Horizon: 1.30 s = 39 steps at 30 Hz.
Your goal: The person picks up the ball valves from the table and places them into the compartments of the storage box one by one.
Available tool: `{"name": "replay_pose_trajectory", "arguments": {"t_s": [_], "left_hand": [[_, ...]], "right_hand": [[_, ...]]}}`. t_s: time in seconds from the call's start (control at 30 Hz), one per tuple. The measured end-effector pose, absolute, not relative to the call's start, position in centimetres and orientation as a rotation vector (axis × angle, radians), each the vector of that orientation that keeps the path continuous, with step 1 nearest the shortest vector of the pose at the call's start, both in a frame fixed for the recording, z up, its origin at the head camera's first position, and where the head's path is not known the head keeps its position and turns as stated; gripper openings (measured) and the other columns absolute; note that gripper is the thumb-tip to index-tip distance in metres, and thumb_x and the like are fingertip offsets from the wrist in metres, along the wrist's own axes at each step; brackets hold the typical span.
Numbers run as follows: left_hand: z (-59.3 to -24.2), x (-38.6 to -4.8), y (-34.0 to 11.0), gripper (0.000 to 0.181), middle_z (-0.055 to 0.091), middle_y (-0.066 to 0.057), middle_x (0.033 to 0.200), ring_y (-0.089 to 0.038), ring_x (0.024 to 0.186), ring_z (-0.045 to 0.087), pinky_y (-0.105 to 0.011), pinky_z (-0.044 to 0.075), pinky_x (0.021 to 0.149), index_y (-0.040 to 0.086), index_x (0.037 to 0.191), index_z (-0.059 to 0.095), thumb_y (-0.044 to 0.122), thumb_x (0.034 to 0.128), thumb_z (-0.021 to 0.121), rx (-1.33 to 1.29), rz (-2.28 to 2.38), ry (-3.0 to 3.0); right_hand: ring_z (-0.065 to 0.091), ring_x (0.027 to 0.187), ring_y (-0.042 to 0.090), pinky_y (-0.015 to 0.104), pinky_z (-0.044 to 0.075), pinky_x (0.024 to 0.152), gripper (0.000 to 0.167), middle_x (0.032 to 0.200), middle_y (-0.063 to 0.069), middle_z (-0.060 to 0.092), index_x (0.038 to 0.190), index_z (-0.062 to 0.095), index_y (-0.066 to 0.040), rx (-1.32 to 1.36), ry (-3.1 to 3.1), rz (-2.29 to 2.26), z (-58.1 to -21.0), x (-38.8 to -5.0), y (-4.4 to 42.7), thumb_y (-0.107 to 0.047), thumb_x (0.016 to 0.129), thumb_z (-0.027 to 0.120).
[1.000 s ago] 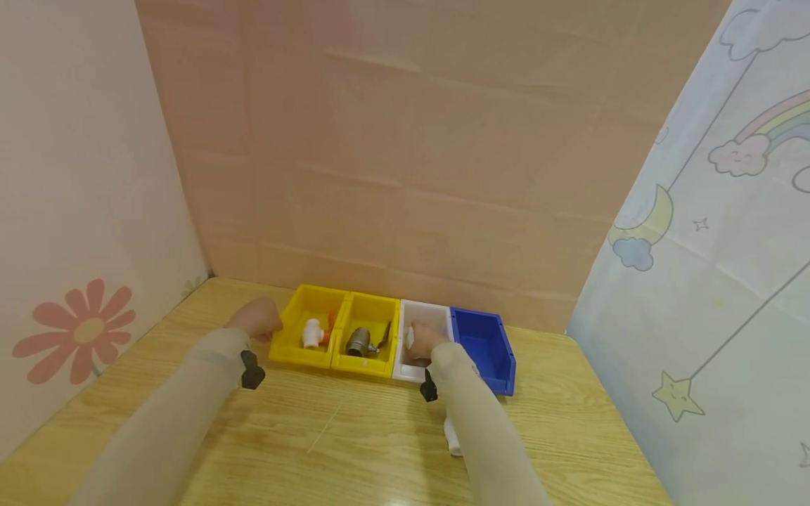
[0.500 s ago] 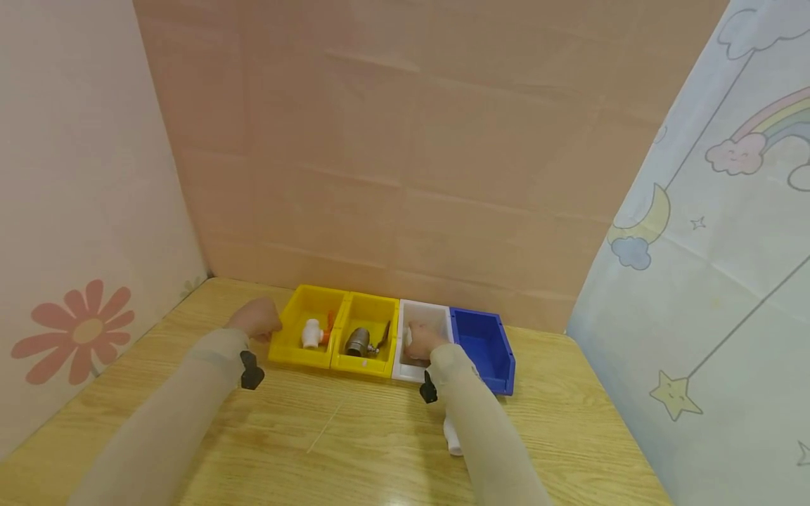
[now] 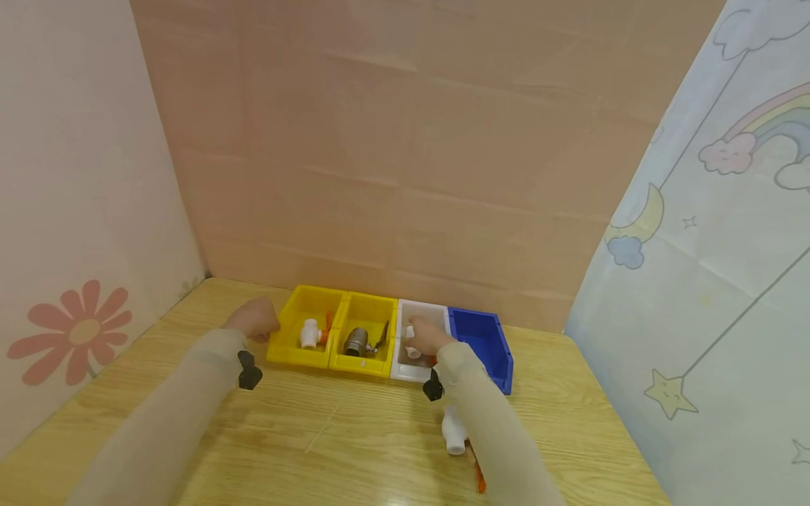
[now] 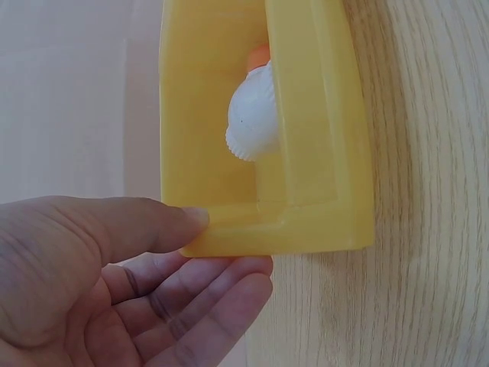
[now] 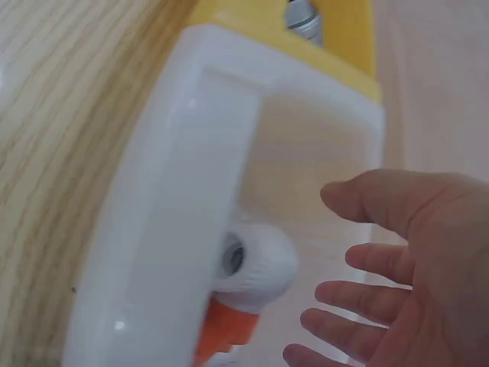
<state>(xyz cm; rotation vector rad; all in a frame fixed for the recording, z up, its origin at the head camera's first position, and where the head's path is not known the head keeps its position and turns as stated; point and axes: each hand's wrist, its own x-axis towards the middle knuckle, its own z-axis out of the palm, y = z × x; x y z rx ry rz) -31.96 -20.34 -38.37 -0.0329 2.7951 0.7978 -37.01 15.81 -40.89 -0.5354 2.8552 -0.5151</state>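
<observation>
The right hand (image 5: 432,267) has just let go: its fingers stand apart from the valve (image 5: 266,264), which now lies loose in the white bin (image 5: 160,206), right of centre, and looks placed. Left of centre, the left hand (image 4: 99,283) pinches the leftmost bin (image 4: 321,229). Another valve (image 3: 453,430), its orange handle (image 3: 479,474) newly uncovered, lies at lower right of centre.

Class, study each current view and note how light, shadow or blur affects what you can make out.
Head: a soft shadow on the table beside the right sleeve; left wrist: washed-out colours, darker wood beside the yellow bin; right wrist: the white bin has blurred edges and small bright glints.
</observation>
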Motion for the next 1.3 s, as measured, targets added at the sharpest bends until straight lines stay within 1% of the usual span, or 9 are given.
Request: {"name": "replay_pose_trajectory", "arguments": {"t_s": [0.07,0.2,0.37,0.57,0.73,0.83,0.97,1.07,1.3], "left_hand": [[-38.2,-31.9,-20.2,0.017,0.059,-0.005,0.066,-0.014,0.055,0.055,-0.025,0.052,0.057,-0.006,0.087,0.066,0.006,0.0863,0.054,-0.040,0.790,2.795],[-38.1,-31.9,-20.1,0.017,0.059,-0.006,0.066,-0.013,0.054,0.054,-0.025,0.052,0.057,-0.006,0.088,0.066,0.006,0.0861,0.054,-0.050,0.798,2.794],[-38.0,-31.9,-20.0,0.017,0.060,-0.006,0.067,-0.014,0.054,0.055,-0.025,0.052,0.056,-0.007,0.087,0.066,0.006,0.0850,0.055,-0.044,0.802,2.796],[-37.9,-31.7,-19.7,0.015,0.061,-0.007,0.068,-0.015,0.056,0.057,-0.026,0.053,0.056,-0.005,0.085,0.065,0.005,0.0839,0.054,-0.041,0.806,2.796],[-37.6,-31.5,-19.4,0.014,0.061,-0.007,0.066,-0.015,0.054,0.057,-0.025,0.052,0.055,-0.005,0.081,0.064,0.005,0.0832,0.054,-0.027,0.805,2.798],[-37.5,-31.4,-19.2,0.015,0.060,-0.007,0.066,-0.014,0.055,0.056,-0.025,0.052,0.055,-0.005,0.081,0.065,0.005,0.0837,0.054,-0.030,0.800,2.799],[-37.6,-31.4,-19.5,0.015,0.061,-0.007,0.068,-0.015,0.056,0.057,-0.026,0.053,0.057,-0.004,0.083,0.065,0.006,0.0844,0.054,-0.047,0.801,2.792],[-37.8,-31.5,-19.7,0.015,0.061,-0.007,0.069,-0.015,0.057,0.057,-0.026,0.053,0.057,-0.005,0.084,0.065,0.006,0.0848,0.054,-0.042,0.796,2.792],[-38.3,-32.0,-20.2,0.015,0.061,-0.007,0.069,-0.015,0.057,0.057,-0.026,0.053,0.057,-0.005,0.085,0.065,0.006,0.0855,0.054,-0.026,0.799,2.798]], "right_hand": [[0.050,0.127,0.032,0.046,0.039,0.107,0.057,0.141,0.019,0.050,0.142,0.041,0.002,-0.569,2.871,-0.521,-40.1,-36.7,16.2,-0.018,0.092,0.060],[0.057,0.119,0.032,0.047,0.046,0.099,0.048,0.134,0.016,0.056,0.138,0.047,-0.003,-0.534,2.898,-0.642,-38.6,-35.9,17.3,-0.021,0.095,0.056],[0.062,0.108,0.028,0.043,0.052,0.090,0.033,0.118,0.011,0.065,0.125,0.058,-0.005,-0.519,2.981,-0.839,-36.9,-34.7,18.8,-0.017,0.095,0.056],[0.064,0.096,0.027,0.040,0.053,0.082,0.021,0.104,0.009,0.068,0.112,0.064,-0.007,-0.519,3.079,-0.999,-35.3,-33.3,20.4,-0.016,0.094,0.058],[0.065,0.092,0.025,0.041,0.053,0.081,0.016,0.099,0.007,0.070,0.107,0.066,-0.007,-0.549,3.113,-1.148,-34.3,-31.6,21.4,-0.014,0.092,0.061],[0.065,0.089,0.022,0.038,0.054,0.078,0.014,0.097,0.005,0.071,0.104,0.067,-0.009,-0.569,3.101,-1.185,-34.4,-30.4,21.7,-0.014,0.092,0.062],[0.064,0.083,0.015,0.032,0.052,0.071,0.010,0.094,0.000,0.069,0.102,0.066,-0.016,-0.552,3.071,-1.144,-35.2,-29.1,21.7,-0.017,0.093,0.062],[0.062,0.081,0.012,0.030,0.051,0.069,0.009,0.095,0.000,0.069,0.101,0.066,-0.018,-0.540,3.040,-1.092,-35.9,-28.1,21.6,-0.017,0.094,0.061],[0.060,0.077,0.010,0.028,0.051,0.066,0.006,0.091,0.000,0.068,0.098,0.065,-0.016,-0.571,2.989,-0.877,-37.8,-26.3,21.7,-0.014,0.094,0.060]]}}
